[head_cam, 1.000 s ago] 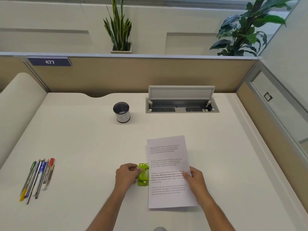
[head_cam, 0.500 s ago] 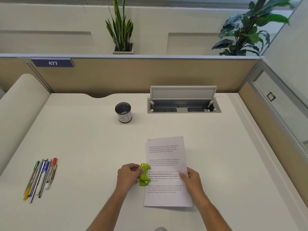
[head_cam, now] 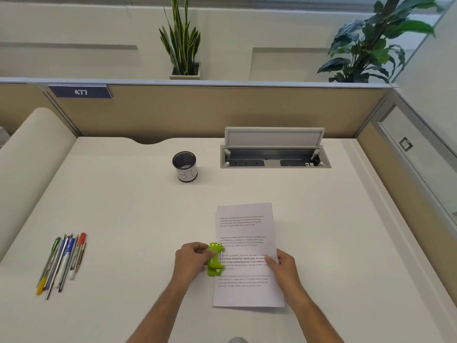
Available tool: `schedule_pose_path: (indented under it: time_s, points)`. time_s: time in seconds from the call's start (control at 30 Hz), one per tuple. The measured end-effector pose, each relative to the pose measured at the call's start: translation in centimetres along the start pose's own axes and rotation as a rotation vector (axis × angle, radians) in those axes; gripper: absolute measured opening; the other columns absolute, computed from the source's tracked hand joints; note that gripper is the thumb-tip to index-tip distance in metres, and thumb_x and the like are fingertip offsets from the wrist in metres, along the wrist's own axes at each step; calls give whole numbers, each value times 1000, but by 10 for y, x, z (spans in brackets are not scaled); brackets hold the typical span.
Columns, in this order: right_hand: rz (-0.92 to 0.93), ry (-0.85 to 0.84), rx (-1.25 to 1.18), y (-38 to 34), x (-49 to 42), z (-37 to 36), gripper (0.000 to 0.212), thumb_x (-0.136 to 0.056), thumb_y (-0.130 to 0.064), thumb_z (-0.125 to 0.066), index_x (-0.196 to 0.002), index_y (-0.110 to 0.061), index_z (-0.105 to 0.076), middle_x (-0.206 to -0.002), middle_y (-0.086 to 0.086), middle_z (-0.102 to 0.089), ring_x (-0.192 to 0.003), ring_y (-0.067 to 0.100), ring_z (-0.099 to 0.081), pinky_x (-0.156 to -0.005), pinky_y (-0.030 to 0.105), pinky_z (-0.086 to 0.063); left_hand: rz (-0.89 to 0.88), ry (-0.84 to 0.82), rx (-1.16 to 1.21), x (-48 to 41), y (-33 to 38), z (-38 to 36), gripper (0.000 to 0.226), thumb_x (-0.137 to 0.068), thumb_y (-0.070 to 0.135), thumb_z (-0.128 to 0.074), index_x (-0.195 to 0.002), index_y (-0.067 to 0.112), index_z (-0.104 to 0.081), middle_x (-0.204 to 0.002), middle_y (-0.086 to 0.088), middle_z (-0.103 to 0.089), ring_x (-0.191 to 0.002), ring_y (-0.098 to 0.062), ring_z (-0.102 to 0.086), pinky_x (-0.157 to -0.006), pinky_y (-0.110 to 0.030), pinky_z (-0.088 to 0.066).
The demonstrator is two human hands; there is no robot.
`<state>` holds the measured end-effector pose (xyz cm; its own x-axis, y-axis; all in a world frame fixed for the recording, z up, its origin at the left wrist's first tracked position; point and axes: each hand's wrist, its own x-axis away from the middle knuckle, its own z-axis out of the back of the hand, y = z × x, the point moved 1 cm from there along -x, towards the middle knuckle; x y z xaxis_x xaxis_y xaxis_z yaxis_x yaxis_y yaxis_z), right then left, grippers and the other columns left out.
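The hole punch (head_cam: 216, 259) is showing lime green, the sheet (head_cam: 247, 211) white with black print, the cup (head_cam: 185, 167) black mesh, the pens (head_cam: 64, 258) red, blue, green, yellow.

— What's on the worktop (head_cam: 123, 206)?
— One sheet of paper (head_cam: 247, 231), one hole punch (head_cam: 215, 259), one cup (head_cam: 185, 167), one cable box (head_cam: 274, 159). The pens (head_cam: 63, 261) at the left edge are too bunched to count.
— Plants?
— Two: spiky plant (head_cam: 181, 43), leafy plant (head_cam: 371, 45).

Left hand (head_cam: 191, 258) gripping green hole punch (head_cam: 216, 259) on printed sheet's (head_cam: 246, 243) left edge.
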<state>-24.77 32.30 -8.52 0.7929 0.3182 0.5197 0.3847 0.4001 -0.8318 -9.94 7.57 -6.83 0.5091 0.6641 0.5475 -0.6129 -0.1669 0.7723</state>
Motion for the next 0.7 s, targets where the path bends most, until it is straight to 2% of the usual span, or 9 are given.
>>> schedule_pose_path:
  time_s: [0.17,0.33,0.5,0.7]
  points:
    - [-12,-3,-4,0,-3,-1,18,-103,-6,-67,-107,-17,-81,-98,-1,-87,-90,21,-84,-84,41,-67,2,-11,14,-3,-1,0,29,-80,14,-96,-104,7,-82,-93,-13,-84,-86,-37,-84,-82,-48,-70]
    - [-17,-8,-10,1,-4,-1,20,-103,-7,-67,-107,-20,-81,-97,-5,-87,-89,19,-84,-84,40,-67,13,-14,30,-3,-3,1,35,-76,13,-99,-105,6,-82,-94,-13,-84,-88,-34,-84,-88,-48,-70]
    - [-20,-1,-5,3,-5,-1,19,-103,-7,-67,-107,-20,-81,-97,-4,-87,-89,19,-84,-82,39,-67,22,-13,40,-4,-4,1,34,-73,13,-101,-101,8,-82,-93,-14,-84,-88,-33,-84,-87,-48,-70]
    - [-23,-4,7,3,-5,-1,19,-103,-9,-67,-107,-22,-80,-97,-7,-87,-86,15,-84,-76,33,-64,64,-39,53,-4,-1,5,36,-69,14,-103,-98,6,-82,-91,-15,-85,-83,-34,-85,-80,-51,-71]
